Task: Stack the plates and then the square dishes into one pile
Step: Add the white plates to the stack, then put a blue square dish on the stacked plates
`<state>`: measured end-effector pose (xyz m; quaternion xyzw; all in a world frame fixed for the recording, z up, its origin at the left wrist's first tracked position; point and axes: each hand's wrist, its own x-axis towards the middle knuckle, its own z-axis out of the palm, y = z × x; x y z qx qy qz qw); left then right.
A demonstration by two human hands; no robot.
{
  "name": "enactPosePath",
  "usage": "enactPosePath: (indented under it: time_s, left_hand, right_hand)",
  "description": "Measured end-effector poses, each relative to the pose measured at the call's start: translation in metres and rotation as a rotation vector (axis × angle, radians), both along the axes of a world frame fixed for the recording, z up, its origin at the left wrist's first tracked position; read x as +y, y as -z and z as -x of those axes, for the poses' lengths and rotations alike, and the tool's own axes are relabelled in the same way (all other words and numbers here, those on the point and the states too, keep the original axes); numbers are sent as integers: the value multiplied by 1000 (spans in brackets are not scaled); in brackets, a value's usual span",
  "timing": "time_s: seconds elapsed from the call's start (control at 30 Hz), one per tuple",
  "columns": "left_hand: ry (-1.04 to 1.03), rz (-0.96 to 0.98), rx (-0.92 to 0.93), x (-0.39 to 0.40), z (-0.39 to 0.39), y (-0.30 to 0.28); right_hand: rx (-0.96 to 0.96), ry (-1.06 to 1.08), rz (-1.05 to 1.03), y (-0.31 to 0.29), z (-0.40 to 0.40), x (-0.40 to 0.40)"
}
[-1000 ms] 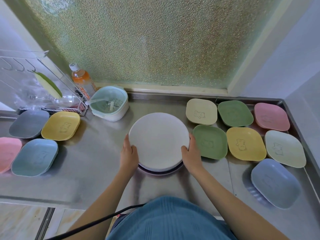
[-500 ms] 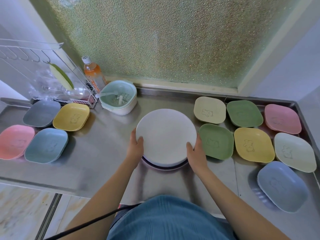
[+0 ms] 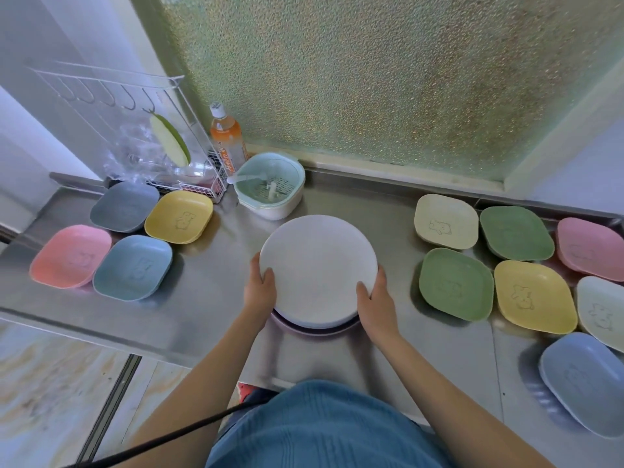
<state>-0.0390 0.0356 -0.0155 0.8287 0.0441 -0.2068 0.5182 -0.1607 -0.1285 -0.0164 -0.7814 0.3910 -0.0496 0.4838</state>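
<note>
A pile of round plates (image 3: 317, 265) with a white one on top sits in the middle of the steel counter (image 3: 216, 292). My left hand (image 3: 260, 289) grips its left rim and my right hand (image 3: 373, 297) grips its right rim, thumbs on the top plate. Square dishes lie on both sides: grey (image 3: 124, 206), yellow (image 3: 179, 217), pink (image 3: 70, 255) and blue (image 3: 132, 267) on the left; cream (image 3: 445, 220), two green (image 3: 456, 283), yellow (image 3: 534, 295), pink (image 3: 589, 252), pale (image 3: 602, 312) and blue (image 3: 587, 383) on the right.
A mint strainer bowl (image 3: 269, 189) stands just behind the plates. An orange drink bottle (image 3: 225, 140) and a white wire rack (image 3: 141, 140) stand at the back left. Frosted glass backs the counter, whose front edge drops to the floor at left.
The view has swung so the plates and dishes appear shifted right and lower. Both hands have stayed on the plate pile's rims.
</note>
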Motion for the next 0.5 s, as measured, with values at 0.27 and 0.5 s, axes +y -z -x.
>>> enactPosePath:
  time_s: [0.27, 0.5]
  left_hand:
    - [-89, -14, 13, 66, -29, -1]
    - [-143, -17, 42, 116, -61, -6]
  right_hand:
    - [7, -111, -4, -1, -41, 55]
    - [-11, -156, -27, -1, -75, 106]
